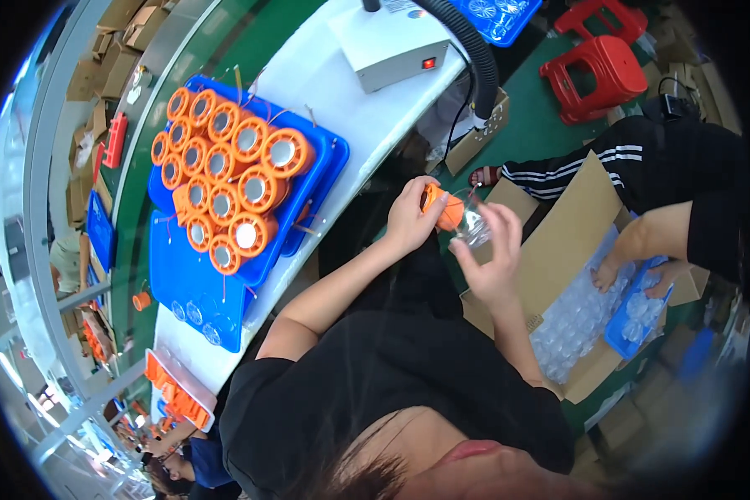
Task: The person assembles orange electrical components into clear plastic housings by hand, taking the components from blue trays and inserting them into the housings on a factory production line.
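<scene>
My left hand (411, 218) is closed around an orange plastic housing (448, 212), held in front of my body beyond the table's edge. Beside it, my right hand (498, 254) has its thumb and fingers curved about a clear plastic cover (475, 227). The cover sits close against the housing's right side; whether the two are joined I cannot tell. A thin wire shows near the top of the cover. To the left, orange round housings with silver discs (223, 202) stand in rows on a blue tray (329, 167).
Three clear covers (194, 312) lie on a lower blue tray (167, 267). A white machine box (392, 50) with a red switch and a black hose (475, 62) stand farther back. At right, a co-worker's hands (633, 246) reach into a cardboard box (571, 242) of clear covers. Red stools (596, 75) stand behind.
</scene>
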Demonstrator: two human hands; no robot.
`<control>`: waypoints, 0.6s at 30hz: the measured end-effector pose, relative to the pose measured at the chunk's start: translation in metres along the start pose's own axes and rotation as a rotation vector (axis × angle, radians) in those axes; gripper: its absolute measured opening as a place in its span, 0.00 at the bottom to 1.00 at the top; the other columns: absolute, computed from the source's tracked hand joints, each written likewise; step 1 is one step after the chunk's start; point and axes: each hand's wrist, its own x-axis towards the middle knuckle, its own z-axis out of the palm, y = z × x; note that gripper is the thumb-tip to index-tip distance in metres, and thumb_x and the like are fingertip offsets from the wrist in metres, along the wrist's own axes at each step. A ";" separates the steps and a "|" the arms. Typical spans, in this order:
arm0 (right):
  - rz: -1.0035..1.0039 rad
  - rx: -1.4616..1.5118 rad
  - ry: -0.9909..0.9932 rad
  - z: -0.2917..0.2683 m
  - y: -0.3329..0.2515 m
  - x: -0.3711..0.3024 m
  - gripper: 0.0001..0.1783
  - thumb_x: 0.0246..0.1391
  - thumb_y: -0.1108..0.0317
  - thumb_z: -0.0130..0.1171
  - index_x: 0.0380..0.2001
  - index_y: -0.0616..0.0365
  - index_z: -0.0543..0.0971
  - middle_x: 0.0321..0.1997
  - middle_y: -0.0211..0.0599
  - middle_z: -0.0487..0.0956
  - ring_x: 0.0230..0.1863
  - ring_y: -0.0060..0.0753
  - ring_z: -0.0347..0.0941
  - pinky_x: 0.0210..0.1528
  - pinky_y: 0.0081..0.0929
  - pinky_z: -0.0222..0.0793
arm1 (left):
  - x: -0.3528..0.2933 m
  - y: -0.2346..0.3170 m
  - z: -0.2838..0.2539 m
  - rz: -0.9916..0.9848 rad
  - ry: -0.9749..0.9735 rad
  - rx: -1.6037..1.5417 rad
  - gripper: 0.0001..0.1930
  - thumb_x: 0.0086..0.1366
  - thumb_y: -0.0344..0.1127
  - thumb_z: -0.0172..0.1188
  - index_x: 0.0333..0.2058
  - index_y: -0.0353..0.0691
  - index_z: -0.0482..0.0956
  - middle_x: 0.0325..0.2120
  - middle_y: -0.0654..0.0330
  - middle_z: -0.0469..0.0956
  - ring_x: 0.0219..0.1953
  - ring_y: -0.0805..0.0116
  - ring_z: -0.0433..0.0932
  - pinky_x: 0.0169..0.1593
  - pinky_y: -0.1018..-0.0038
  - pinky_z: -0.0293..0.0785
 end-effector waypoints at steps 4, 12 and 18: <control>0.140 0.029 0.068 0.012 -0.033 -0.033 0.22 0.44 0.67 0.55 0.45 0.60 0.67 0.45 0.44 0.64 0.38 0.34 0.69 0.33 0.25 0.68 | -0.058 0.008 -0.056 0.136 0.040 -0.038 0.15 0.51 0.39 0.54 0.36 0.36 0.67 0.29 0.54 0.68 0.30 0.59 0.70 0.34 0.73 0.66; 0.614 0.840 -0.236 0.051 -0.128 -0.095 0.23 0.54 0.63 0.44 0.52 0.60 0.60 0.44 0.38 0.69 0.36 0.22 0.70 0.26 0.15 0.69 | -0.163 -0.008 -0.156 0.611 0.143 -0.101 0.18 0.46 0.35 0.56 0.36 0.34 0.67 0.31 0.51 0.66 0.31 0.57 0.69 0.35 0.71 0.66; 0.510 0.948 -0.358 0.086 -0.199 -0.133 0.24 0.53 0.62 0.45 0.51 0.63 0.60 0.42 0.37 0.70 0.35 0.21 0.71 0.22 0.15 0.69 | -0.225 -0.023 -0.210 0.630 0.157 -0.298 0.17 0.47 0.34 0.52 0.37 0.33 0.66 0.31 0.50 0.66 0.33 0.56 0.68 0.36 0.71 0.66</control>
